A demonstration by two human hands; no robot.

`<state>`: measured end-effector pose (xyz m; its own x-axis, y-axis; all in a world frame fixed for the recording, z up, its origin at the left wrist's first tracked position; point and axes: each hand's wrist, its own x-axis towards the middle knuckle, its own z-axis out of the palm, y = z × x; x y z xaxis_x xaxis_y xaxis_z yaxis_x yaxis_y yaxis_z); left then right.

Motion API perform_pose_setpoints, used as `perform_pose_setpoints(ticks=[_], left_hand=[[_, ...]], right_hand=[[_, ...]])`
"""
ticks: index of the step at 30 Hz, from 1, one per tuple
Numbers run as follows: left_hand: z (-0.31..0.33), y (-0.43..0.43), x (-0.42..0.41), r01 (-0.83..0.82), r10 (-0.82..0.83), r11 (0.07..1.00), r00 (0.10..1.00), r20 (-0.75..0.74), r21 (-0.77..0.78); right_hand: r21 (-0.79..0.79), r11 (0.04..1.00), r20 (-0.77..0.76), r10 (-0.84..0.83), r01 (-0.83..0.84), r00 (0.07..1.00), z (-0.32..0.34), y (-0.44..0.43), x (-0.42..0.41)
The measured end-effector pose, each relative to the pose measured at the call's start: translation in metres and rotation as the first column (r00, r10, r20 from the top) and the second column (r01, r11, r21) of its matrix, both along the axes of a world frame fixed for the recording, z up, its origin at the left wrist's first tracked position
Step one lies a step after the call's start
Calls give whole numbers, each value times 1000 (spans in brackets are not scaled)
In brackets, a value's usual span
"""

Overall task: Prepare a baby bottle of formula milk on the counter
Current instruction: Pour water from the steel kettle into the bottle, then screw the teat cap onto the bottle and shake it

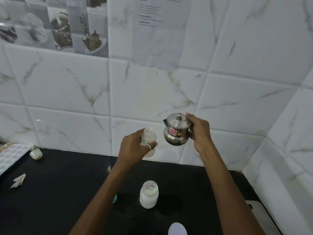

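Observation:
My left hand [133, 148] grips a clear baby bottle [148, 138] with an open top and holds it up above the black counter [67, 192]. My right hand [198, 131] grips a small steel pot [176, 131] with a lid and a spout; it hangs just right of the bottle, spout turned toward it. The pot carries a pink sticker. A glass jar [149, 195] of white powder stands open on the counter below both hands.
A white cap [36, 154] and a crumpled paper scrap [18, 180] lie at the counter's left, beside a white dotted tray [11, 156]. A teal object [114, 199] peeks from under my left forearm. A white round lid [177, 228] sits at the bottom edge. Tiled walls close the back and right.

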<state>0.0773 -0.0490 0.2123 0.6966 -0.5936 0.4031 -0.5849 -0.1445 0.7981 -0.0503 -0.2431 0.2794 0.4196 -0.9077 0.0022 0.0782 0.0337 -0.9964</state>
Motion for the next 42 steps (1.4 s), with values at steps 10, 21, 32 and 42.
perform_pose_setpoints(ticks=[10, 21, 32, 42], left_hand=[[-33, -4, -19, -11, 10, 1000, 999, -37, -8], [-97, -12, -43, -32, 33, 999, 992, -121, 14], [-127, -13, -48, -14, 14, 1000, 990, -144, -5], [-134, -11, -49, 3, -3, 1000, 994, -113, 4]], right_hand=[[147, 988, 10, -48, 46, 999, -137, -22, -27], [193, 981, -115, 33, -10, 993, -256, -29, -57], [199, 979, -128, 79, -53, 989, -327, -29, -60], [234, 971, -138, 71, -37, 988, -351, -22, -58]])
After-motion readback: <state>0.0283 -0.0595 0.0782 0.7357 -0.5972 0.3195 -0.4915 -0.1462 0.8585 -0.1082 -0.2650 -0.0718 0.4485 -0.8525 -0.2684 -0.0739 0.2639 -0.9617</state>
